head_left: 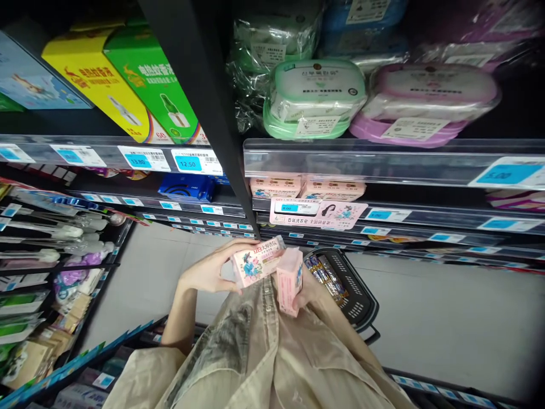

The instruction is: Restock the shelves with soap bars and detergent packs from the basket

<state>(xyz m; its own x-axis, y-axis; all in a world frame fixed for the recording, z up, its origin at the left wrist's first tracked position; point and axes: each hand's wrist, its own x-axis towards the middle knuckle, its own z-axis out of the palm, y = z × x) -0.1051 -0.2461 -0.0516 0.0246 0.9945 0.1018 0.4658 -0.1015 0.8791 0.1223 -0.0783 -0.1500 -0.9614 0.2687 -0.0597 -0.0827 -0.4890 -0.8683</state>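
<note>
My left hand (208, 268) is closed around the end of a pink laundry soap pack (260, 260) printed with a blue-and-pink figure. A second pink soap pack (289, 282) is upright in my right hand (308, 293), its narrow printed side toward me. Both packs are in front of my chest, close together, and the right one overlaps the end of the left one. Some fingers of my right hand are hidden behind its pack. Similar pink packs (276, 186) sit on the shelf ahead, above a pink sign (318, 213).
A dark shopping basket (361, 295) with several shiny wrapped items is below my right arm. Green (315, 99) and purple (426, 105) soap boxes fill the upper shelf. Yellow (100, 85) and green (155, 85) cartons are at left. Hanging goods (38, 255) line the left side.
</note>
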